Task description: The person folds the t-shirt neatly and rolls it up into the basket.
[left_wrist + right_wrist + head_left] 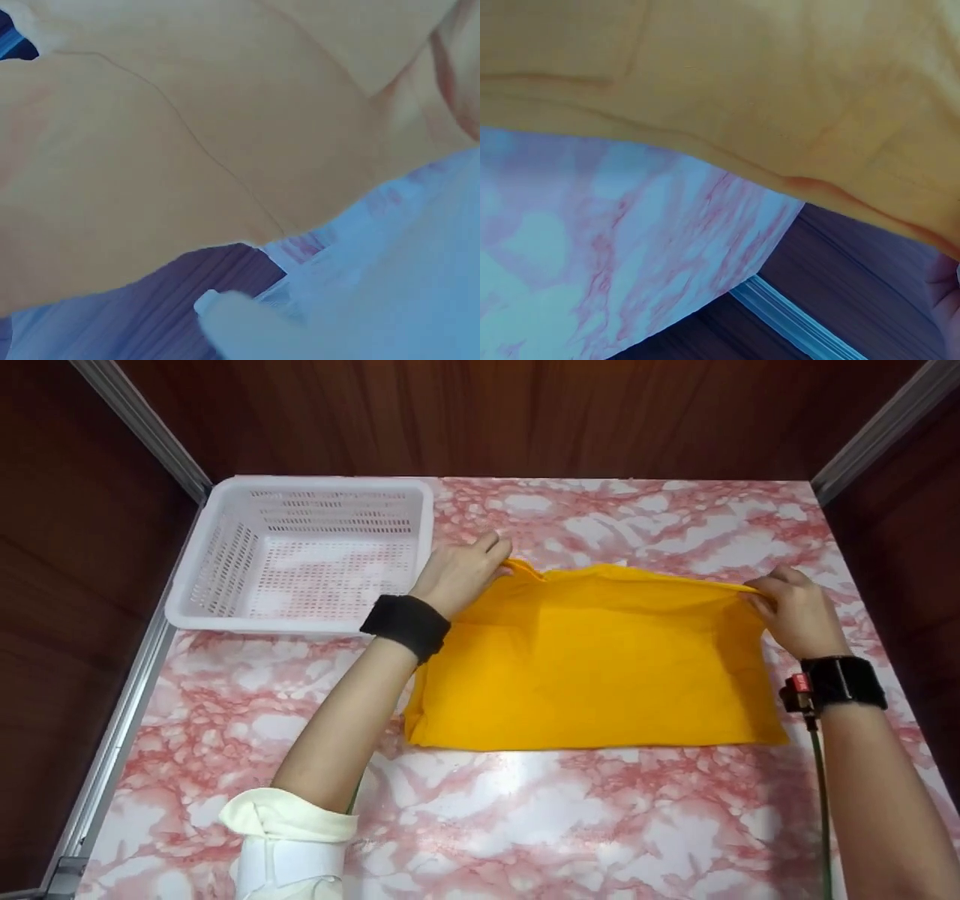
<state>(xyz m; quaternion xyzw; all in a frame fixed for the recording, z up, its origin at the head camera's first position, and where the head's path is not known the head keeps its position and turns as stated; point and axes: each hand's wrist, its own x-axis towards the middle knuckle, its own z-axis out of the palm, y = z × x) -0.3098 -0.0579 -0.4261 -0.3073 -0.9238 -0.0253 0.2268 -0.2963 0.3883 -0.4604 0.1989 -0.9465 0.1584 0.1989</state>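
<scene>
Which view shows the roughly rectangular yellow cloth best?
The head view: the yellow cloth shows nearly whole there, from far edge to near edge. Both wrist views show only cropped portions up close.

A white plastic basket [285, 625] with slotted walls and a perforated floor sits in the far left corner of a red-and-white marbled tabletop [622, 825], the stone-like pattern showing through its holes. A dark wood-grain back panel [480, 420] stands behind, flanked by matching side panels [67, 585]. Silvery metal strips [146, 427] mark both far corners; a metal rail [124, 750] edges the table's left side.
</scene>
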